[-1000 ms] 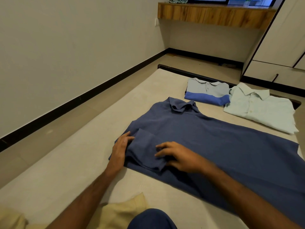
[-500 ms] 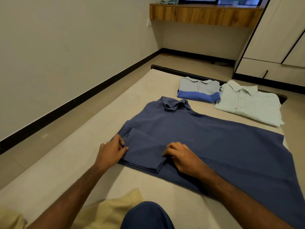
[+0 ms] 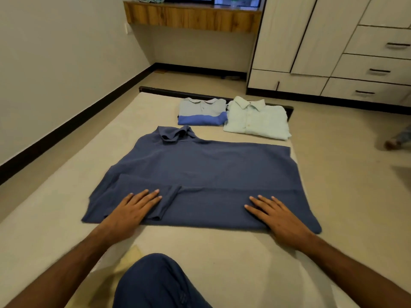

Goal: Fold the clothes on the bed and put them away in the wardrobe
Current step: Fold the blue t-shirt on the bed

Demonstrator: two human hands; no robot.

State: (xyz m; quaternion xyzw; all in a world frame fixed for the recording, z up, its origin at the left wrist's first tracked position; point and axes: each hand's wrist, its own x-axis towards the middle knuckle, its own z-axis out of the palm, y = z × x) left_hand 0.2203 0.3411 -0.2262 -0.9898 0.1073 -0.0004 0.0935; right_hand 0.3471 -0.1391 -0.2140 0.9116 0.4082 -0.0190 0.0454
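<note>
Pressing flat on a dark blue polo shirt (image 3: pixel 206 174), both hands rest palm down with fingers straight and slightly spread, gripping nothing. The left hand (image 3: pixel 131 210) lies on the near left part of the shirt, its fingertips touching a folded-in sleeve (image 3: pixel 165 203). The right hand (image 3: pixel 278 214) lies on the near right part, close to the hem edge. The shirt is spread across the middle of a beige bed (image 3: pixel 55 218), collar (image 3: pixel 175 133) pointing away from the viewer, with its near strip folded over onto the body.

Beyond the collar, at the far end of the bed, sit two folded shirts side by side and touching: a grey polo with a bright blue band (image 3: pixel 202 112) on the left and a pale mint button-up shirt (image 3: pixel 258 118) on the right.

A white wardrobe (image 3: pixel 333 41) with drawers and dark handles stands on the far right, apart from the bed. A wooden shelf (image 3: pixel 191 16) is fixed to the far wall beside it. The person's knee in dark blue trousers (image 3: pixel 160 283) shows at the bottom edge, resting over a pale yellow cloth (image 3: pixel 131 256).
</note>
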